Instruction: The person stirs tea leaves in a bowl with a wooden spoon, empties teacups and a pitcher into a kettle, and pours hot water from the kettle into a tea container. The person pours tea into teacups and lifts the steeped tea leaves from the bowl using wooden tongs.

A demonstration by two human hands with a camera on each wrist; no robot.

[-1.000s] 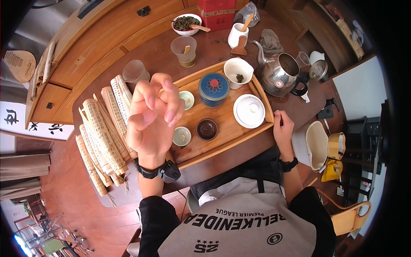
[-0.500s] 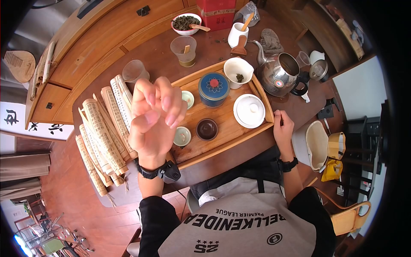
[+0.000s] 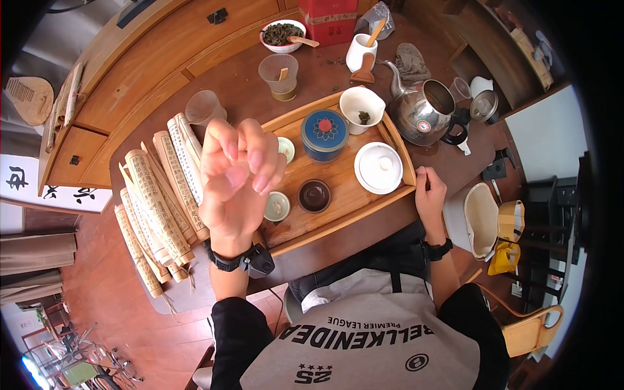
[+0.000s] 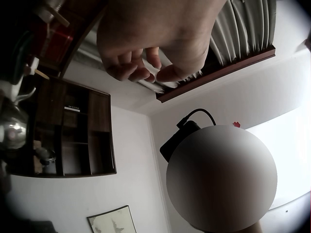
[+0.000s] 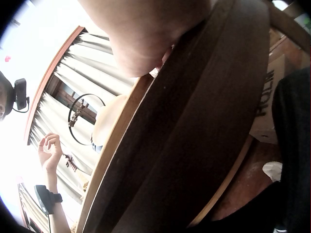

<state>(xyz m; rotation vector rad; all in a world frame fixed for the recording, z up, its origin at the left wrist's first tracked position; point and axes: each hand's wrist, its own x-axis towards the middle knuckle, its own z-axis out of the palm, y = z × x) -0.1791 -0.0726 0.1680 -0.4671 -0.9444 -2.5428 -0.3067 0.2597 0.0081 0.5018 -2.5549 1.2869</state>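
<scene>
Raised over the left end of the wooden tray (image 3: pixel 364 214), my left hand (image 3: pixel 237 182) has its palm turned up and its fingers loosely bent. Nothing lies in it. Behind its fingers are two pale green cups, the nearer one (image 3: pixel 277 207) partly covered. A dark brown cup (image 3: pixel 314 195), a blue tin (image 3: pixel 325 135), a white lidded bowl (image 3: pixel 378 168) and a white pitcher (image 3: pixel 362 110) with tea leaves stand on the tray. At the tray's right front corner my right hand (image 3: pixel 431 198) rests by the table edge, fingers loosely curled; in the right wrist view they are mostly hidden.
Paper scrolls (image 3: pixel 156 201) are piled on the left. Toward the back stand clear glasses (image 3: pixel 279 78), a bowl of tea leaves (image 3: pixel 283 38), a red box (image 3: pixel 328 23) and a white holder (image 3: pixel 361 53). A steel kettle (image 3: pixel 424 116) is beyond the tray's right end.
My left hand has drifted slightly to the right, its fingers still bent. The right hand and the things on the table have not moved.
</scene>
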